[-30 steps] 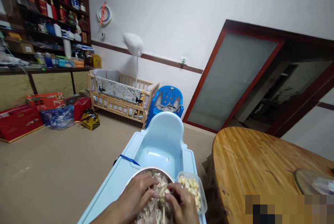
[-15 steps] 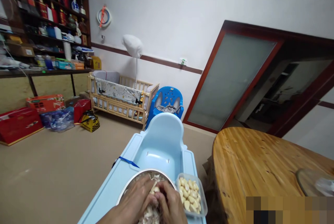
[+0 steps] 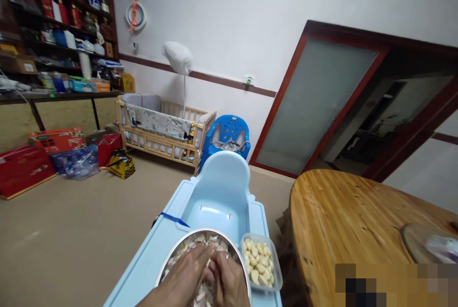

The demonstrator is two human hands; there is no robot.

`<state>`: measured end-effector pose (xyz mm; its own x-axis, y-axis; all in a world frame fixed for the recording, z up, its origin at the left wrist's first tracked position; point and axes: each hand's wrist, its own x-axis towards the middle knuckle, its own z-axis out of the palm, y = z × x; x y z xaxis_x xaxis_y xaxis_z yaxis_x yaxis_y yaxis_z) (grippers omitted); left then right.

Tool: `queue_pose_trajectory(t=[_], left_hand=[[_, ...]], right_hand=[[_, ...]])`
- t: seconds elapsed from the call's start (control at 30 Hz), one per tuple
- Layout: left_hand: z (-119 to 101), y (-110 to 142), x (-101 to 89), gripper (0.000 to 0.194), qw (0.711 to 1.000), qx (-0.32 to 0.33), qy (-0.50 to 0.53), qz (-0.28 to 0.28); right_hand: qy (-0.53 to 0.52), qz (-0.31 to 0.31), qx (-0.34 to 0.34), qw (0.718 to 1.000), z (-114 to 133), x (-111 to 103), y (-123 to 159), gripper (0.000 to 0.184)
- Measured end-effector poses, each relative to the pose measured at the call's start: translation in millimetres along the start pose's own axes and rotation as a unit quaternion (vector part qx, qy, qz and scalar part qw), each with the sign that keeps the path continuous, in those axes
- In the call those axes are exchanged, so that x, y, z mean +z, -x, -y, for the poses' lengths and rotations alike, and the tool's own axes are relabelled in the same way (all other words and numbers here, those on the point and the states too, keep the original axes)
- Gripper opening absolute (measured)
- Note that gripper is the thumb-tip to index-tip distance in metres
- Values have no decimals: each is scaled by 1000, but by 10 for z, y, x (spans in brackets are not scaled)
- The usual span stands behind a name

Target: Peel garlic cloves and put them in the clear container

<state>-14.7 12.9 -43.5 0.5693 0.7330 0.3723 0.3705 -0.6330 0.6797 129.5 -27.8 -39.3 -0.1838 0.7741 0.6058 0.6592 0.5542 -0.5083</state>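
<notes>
Head cam, my remote log. Change: L hand (image 3: 186, 269) & R hand (image 3: 229, 276) closer tog. than 1 s ago; R no longer masks tub (image 3: 278, 276). I'd judge work is all at bowl (image 3: 227, 242). Both: fingers bent, tips tog., pinching pale piece (image 3: 208, 262), mostly hid. Loc.: over skins (image 3: 204, 293) in bowl. Tub: cloves (image 3: 258, 261), beside bowl, on tray (image 3: 143, 259).

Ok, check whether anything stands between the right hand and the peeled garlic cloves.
Only the metal bowl's right rim and the plastic container's wall separate the right hand from the peeled garlic cloves; nothing visible covers them.
</notes>
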Motion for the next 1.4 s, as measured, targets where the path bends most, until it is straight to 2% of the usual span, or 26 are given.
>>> queue_pose_trajectory(t=[0.1,0.2,0.27,0.4,0.5,0.63,0.73,0.9,1.1,1.4], left_hand=[[-53,16,-50,40,999,29,-24,-11],[-90,8,-83,43,998,50,-34,-21],[-121,-6,-108,45,998,45,-39,-2],[-179,-8,-176,47,999,3,-47,14],[-184,13,-227,42,998,3,-56,9],[-148,13,-241,26,995,57,-76,-27],[-140,-11,-216,27,990,97,-76,-72],[-232,-56,-198,21,988,105,-70,-92],[-332,-113,-180,26,987,134,-62,-68],[-300,-103,-128,31,982,162,-74,-67]], right_hand=[[-12,-4,28,1000,-30,-26,12,19],[-112,12,127,986,-44,-73,-13,24],[-215,3,203,955,-48,-76,-36,26],[-385,-70,312,866,-51,-31,-66,32],[-450,-74,350,818,-44,-21,-82,35],[-498,-66,364,784,-25,-46,-99,37],[-505,-64,361,781,-19,-55,-95,37],[-466,-50,359,807,-39,-33,-57,38],[-466,-34,361,807,-47,-3,-30,40],[-457,-34,357,814,-110,55,19,41]])
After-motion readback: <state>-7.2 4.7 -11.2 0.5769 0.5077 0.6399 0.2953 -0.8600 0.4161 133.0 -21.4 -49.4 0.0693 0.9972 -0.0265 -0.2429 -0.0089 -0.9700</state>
